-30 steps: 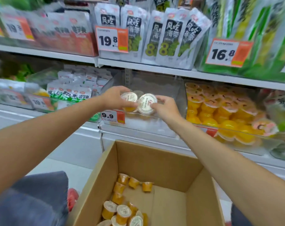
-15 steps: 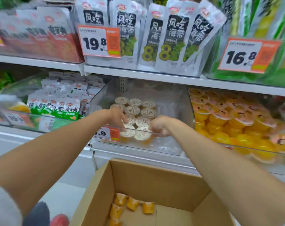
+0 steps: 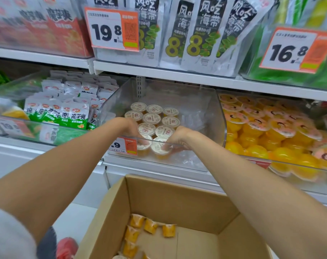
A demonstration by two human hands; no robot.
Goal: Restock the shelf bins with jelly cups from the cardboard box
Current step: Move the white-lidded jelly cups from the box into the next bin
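Observation:
A clear shelf bin point(image 3: 218, 116) holds several orange jelly cups point(image 3: 151, 118) with white lids, standing in rows at its left side. Both my hands reach over the bin's front wall. My left hand point(image 3: 131, 128) holds the front-row jelly cup point(image 3: 144, 150) by its lid. My right hand point(image 3: 178, 136) holds the neighbouring jelly cup point(image 3: 160, 153) the same way. Both cups stand on the bin floor. Below the shelf, the open cardboard box point(image 3: 177, 199) has several more jelly cups point(image 3: 150, 226) lying on its bottom.
A 9.9 price tag point(image 3: 124, 145) hangs on the bin's front. A bin of green-white snack packets point(image 3: 65, 116) stands on the left, and a bin of larger yellow fruit cups point(image 3: 271, 137) on the right. The upper shelf point(image 3: 159, 71) carries hanging bags.
Both hands, each with a jelly cup, dropped from above the bin's front edge down into the bin. The two cups now stand in the front row. The view moved closer to the shelf.

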